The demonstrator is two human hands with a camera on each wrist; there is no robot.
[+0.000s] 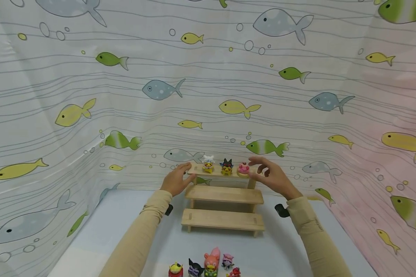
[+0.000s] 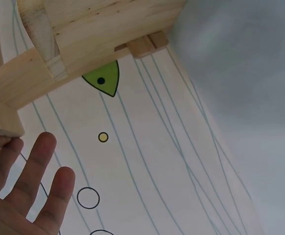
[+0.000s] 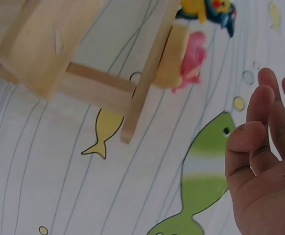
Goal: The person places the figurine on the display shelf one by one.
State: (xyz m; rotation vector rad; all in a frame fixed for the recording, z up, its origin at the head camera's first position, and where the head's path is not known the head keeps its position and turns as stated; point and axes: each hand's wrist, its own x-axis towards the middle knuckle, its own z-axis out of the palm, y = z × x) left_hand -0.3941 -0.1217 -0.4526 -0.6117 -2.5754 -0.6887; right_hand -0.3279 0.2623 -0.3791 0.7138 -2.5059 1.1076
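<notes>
A three-tier wooden display stand [image 1: 223, 194] stands on the white surface. My left hand [image 1: 176, 180] holds the left end of its top tier, thumb in front. In the left wrist view, fingers [image 2: 39, 152] stick out straight beside the wooden end. On the top tier are a yellow figurine with a white top [image 1: 208, 164], a yellow figurine with a dark blue hood [image 1: 227, 167] and a pink figurine on a tan base [image 1: 243, 169]. My right hand [image 1: 274, 177] hovers just right of the pink figurine, fingers loosely bent; the right wrist view shows it apart and holding nothing.
Several figurines stand at the near edge, among them a large pink one [image 1: 211, 263], a black-hooded one [image 1: 195, 268] and a red one [image 1: 175, 270]. A fish-patterned curtain [image 1: 208, 69] hangs behind the stand and along both sides.
</notes>
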